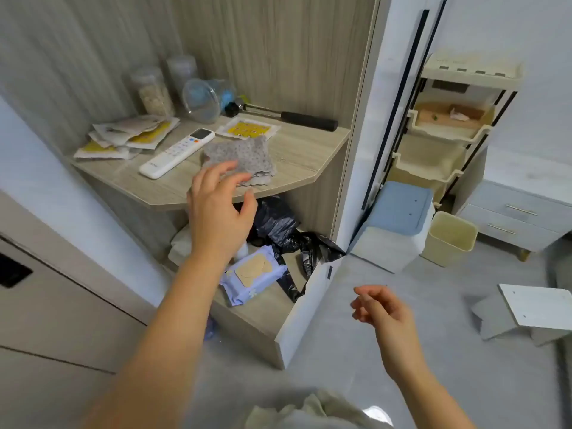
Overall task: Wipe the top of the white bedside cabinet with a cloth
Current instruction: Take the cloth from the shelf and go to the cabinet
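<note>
Your left hand [216, 209] reaches over the front edge of the wooden shelf [297, 156], fingers spread and empty, its fingertips just above the near edge of the cloth [240, 154]; whether they touch it you cannot tell from this view. The cloth is grey with small dots, folded, and lies flat near the front of the shelf. Just left of it lies a white remote [178, 153], set at an angle, and beyond that a heap of paper packets [123, 136]. Behind the cloth sits a yellow packet [247, 129], with a black-handled tool [297, 117] by the back wall and clear jars [153, 91] in the corner. Your right hand [379, 308] hangs lower, over the grey floor [387, 360], well apart from the shelf, fingers loosely curled and holding nothing. Under the shelf, in the lower compartment, lie a purple pack of wipes [250, 274] and a crumpled black bag [278, 221]. The white bedside cabinet [513, 212], with two drawers, stands at the far right by the wall, with a pale bin [450, 238] just beside it.
</note>
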